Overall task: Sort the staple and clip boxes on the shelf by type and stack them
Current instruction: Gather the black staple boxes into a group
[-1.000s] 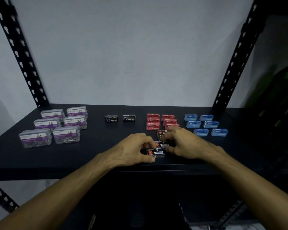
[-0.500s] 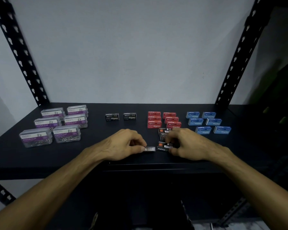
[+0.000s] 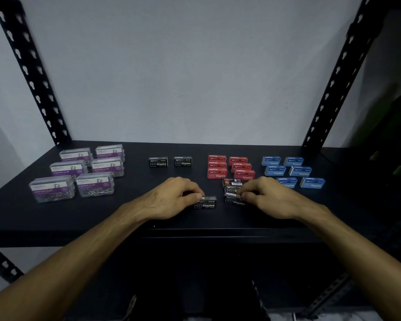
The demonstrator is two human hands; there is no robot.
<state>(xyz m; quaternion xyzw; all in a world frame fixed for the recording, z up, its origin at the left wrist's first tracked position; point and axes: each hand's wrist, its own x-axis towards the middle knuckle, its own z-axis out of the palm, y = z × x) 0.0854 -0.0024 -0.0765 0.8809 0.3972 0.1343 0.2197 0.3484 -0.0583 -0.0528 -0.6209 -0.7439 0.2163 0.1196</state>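
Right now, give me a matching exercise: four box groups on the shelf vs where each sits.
Things:
1. paper clip boxes
2. red staple boxes
3. blue staple boxes
4. black staple box at the left hand

Places:
A. far right of the shelf
B. near the front edge, centre
C. far left
D. right of centre, behind the right hand

Pairs: 1-C, 2-D, 3-A, 4-B
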